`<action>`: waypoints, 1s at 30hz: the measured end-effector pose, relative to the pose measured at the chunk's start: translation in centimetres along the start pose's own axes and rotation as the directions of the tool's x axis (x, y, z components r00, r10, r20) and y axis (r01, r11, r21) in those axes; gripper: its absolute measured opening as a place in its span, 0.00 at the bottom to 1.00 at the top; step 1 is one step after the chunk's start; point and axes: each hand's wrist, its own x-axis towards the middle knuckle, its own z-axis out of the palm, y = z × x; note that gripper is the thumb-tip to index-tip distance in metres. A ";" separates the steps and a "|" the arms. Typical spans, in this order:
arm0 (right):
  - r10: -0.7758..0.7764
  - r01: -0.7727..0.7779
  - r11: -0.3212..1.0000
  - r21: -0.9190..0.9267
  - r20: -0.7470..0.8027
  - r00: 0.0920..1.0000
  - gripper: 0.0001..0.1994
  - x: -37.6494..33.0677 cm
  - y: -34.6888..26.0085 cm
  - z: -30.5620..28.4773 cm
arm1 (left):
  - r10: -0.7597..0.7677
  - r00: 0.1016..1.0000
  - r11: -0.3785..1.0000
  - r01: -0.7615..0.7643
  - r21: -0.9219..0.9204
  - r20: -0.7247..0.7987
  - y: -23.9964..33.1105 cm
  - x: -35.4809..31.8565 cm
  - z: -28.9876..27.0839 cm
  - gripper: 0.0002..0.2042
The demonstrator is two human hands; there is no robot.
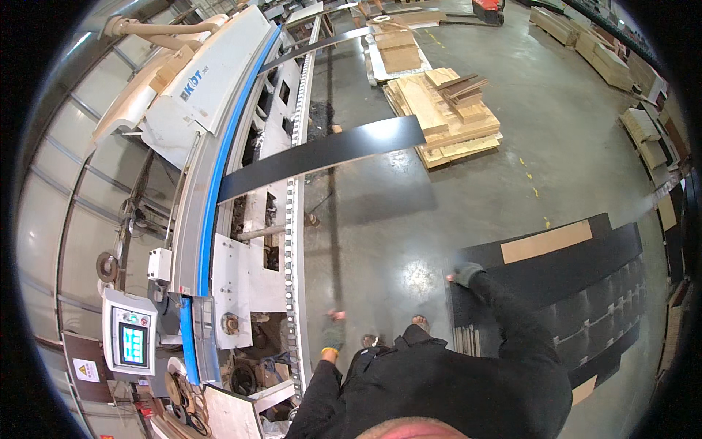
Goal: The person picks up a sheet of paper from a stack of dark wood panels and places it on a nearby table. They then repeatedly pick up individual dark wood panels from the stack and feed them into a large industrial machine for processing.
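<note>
My left hand (334,331), in a grey-green glove with bare fingertips, hangs over the floor beside the machine's roller rail (293,241). Its fingers look loosely apart, with nothing in them. My right hand (466,274), also gloved, is at the near-left corner of a stack of black boards (526,280) on my right. The fingertips reach to the stack's edge; blur hides whether they grip a board. A long black panel (329,155) lies across the machine, one end under its blue-edged beam (221,172), the other sticking out over the floor.
A control box with a lit screen (133,344) stands at the machine's near end. Ahead is a pallet of wooden boards (446,117), with another stack (398,51) beyond. A tan strip (547,242) lies on the black boards. More stacked panels (599,58) line the far right.
</note>
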 end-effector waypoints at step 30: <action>-0.033 0.025 0.997 0.070 0.120 0.992 0.33 3.2 -27.8 5.4 | -0.246 0.951 -0.462 0.057 -0.885 0.190 -9.3 -0.7 -30.2 0.35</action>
